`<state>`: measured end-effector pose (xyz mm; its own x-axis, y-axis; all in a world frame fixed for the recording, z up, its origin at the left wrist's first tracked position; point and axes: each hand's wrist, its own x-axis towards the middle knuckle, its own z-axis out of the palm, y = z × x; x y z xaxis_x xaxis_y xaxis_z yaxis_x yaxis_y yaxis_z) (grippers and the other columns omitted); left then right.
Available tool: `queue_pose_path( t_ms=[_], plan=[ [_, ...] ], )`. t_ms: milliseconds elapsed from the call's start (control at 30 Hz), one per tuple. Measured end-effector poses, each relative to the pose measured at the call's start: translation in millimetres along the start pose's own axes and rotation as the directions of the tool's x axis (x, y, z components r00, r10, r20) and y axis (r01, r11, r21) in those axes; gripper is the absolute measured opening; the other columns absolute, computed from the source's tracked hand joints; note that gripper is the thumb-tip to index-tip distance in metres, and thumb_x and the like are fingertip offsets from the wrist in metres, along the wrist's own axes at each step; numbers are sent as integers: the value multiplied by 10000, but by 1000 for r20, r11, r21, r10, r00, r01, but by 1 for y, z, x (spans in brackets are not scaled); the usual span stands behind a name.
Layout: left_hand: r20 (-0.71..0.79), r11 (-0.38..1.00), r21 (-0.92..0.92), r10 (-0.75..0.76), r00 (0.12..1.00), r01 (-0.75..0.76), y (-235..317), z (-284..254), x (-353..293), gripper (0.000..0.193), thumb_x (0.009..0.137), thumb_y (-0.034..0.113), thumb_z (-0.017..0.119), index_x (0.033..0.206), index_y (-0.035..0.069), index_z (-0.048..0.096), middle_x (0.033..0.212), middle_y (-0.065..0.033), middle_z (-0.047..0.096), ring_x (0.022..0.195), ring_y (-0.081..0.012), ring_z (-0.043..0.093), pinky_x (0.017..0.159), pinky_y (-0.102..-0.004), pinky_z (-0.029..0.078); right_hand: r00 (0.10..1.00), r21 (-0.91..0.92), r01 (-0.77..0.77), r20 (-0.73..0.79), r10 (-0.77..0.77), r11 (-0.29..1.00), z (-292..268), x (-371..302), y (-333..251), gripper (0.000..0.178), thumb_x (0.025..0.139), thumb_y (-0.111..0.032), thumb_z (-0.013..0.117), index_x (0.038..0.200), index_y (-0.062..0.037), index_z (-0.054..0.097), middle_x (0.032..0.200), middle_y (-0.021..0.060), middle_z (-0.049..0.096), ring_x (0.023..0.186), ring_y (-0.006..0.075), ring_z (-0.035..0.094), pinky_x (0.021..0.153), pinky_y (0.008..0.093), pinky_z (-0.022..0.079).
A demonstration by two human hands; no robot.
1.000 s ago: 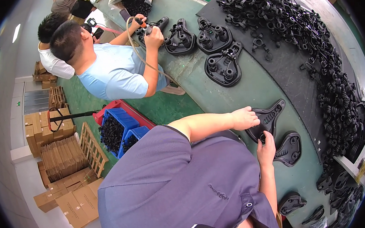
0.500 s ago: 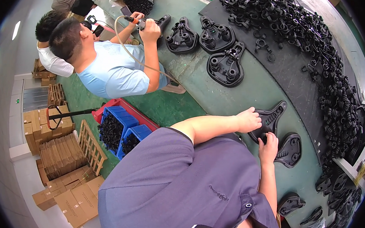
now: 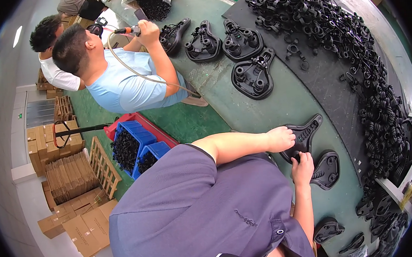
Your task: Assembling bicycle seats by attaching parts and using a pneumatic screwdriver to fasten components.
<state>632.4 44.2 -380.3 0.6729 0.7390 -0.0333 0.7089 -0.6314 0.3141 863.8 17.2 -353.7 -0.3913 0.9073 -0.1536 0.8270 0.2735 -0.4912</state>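
Observation:
A black bicycle saddle lies underside up on the green table in front of me, its narrow nose pointing away to the upper right. My left hand grips its near left side with curled fingers. At its wide end, my right hand is closed, thumb and fingers pinched around a small dark part that the fingers mostly hide. Just right of that hand lies a second black saddle, apart from my fingers.
Several assembled saddles, one nearest, sit farther along the table. Black clamp-like parts are heaped on a dark mat. A co-worker holds a hose-fed power tool. Blue crates stand on the floor at left.
My hands stay at the same saddle with barely any shift. The co-worker's hand and power tool have moved left and away from the saddle they were over.

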Motion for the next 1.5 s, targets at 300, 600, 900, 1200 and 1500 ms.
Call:
queue_pose_path(
  t_ms=[300,600,900,1200,1500],
  plan=[
    [31,998,-66,3,1000,-1,0,-17,0,106,847,218,717,892,124,702,963,-49,698,969,-268,706,831,-426,575,980,133,82,-192,-56,988,-23,-1,1,518,895,-290,837,1298,-24,651,1318,196,638,1206,400,645,997,464,546],
    [77,983,-165,-67,995,80,-3,-13,-2,315,862,268,808,1094,92,688,1083,-86,671,1066,-307,663,927,-453,553,974,-385,-225,-109,198,895,-41,-31,117,470,902,-229,724,1370,-210,678,1651,83,443,1449,433,468,1190,651,385],
    [-215,935,-337,-189,958,108,-36,-22,21,356,951,260,768,1207,29,682,1211,-156,698,1160,-371,650,1010,-470,530,260,-263,-934,-33,965,242,-72,-136,279,580,1032,-472,589,1239,59,696,1249,293,725,1034,429,745,934,510,603],
    [-282,748,-343,-659,698,568,-162,-25,60,556,911,265,796,1352,-7,593,1373,-221,601,1276,-402,601,1096,-482,484,-15,68,-997,393,920,-45,-73,-123,244,599,1100,-409,454,1295,141,592,1229,313,715,660,414,774,546,454,664],
    [-169,418,-507,-906,389,754,-244,-28,135,624,904,442,814,1262,-10,576,1372,-231,599,1238,-410,635,1052,-476,511,630,-168,-776,-169,758,608,-88,43,185,449,943,-374,700,1199,-5,714,1255,229,719,1183,422,685,1004,505,562]
  ],
)
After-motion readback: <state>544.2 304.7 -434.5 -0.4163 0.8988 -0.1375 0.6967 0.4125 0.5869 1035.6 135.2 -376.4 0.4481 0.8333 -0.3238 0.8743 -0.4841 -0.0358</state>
